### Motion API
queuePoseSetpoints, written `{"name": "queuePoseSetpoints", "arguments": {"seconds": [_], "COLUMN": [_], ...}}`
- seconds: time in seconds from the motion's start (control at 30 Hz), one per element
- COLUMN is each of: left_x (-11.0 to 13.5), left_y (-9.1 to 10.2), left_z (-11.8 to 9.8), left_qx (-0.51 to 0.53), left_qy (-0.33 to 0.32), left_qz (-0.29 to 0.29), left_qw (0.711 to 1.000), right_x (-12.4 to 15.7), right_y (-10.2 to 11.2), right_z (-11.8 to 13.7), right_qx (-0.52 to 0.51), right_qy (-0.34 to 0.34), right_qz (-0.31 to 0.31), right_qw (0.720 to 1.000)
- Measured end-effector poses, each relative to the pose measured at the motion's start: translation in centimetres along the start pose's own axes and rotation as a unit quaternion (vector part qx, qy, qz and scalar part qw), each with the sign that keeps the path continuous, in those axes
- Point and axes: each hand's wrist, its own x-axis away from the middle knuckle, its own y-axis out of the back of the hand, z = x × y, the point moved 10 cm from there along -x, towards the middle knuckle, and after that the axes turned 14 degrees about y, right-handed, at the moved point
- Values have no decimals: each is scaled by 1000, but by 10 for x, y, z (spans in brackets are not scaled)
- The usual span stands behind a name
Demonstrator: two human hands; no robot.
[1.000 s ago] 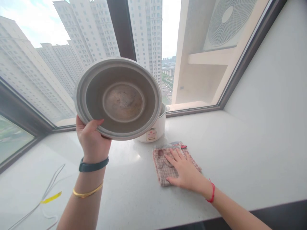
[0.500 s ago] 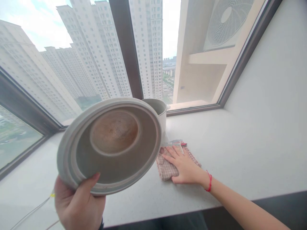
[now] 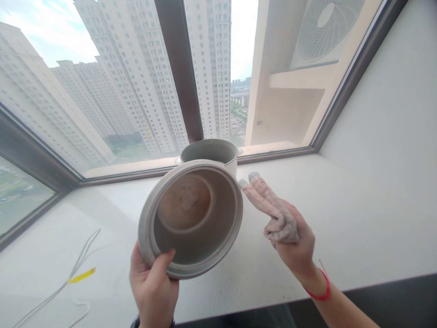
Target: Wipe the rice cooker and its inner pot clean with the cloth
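Hands (image 3: 153, 291) (image 3: 299, 249) snug around pot (image 3: 194, 218), cloth (image 3: 278, 217)

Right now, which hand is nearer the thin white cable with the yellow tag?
Left. The left hand, gripping the rim of the round grey pot, is just right of the white cable; the right hand, holding a pink checked cloth, is farther right, beyond the pot.
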Motion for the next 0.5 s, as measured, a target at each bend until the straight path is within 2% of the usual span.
{"name": "queuePoseSetpoints", "arguments": {"seconds": [0.03,0.1,0.17,0.23,0.37,0.43,0.5], "left_x": [2,6,10,13,17,18,19], "left_y": [-5,-15,-22,-27,-30,-32,-34], "left_z": [3,10,17,27,35,33,28], "left_qx": [12,33,44,56,25,-5,-24], "left_qy": [15,38,49,60,27,-5,-27], "left_qz": [0,6,16,28,50,59,64], "left_qw": [1000,999,998,996,998,998,997], "right_x": [-4,-8,-8,-7,1,4,5], "right_y": [-1,-17,-44,-74,-129,-144,-151], "right_z": [23,59,76,75,46,36,34], "right_qx": [7,14,36,80,158,172,166], "right_qy": [56,145,192,195,118,84,68], "right_qz": [2,55,123,197,378,435,458], "right_qw": [998,988,973,958,904,880,871]}}
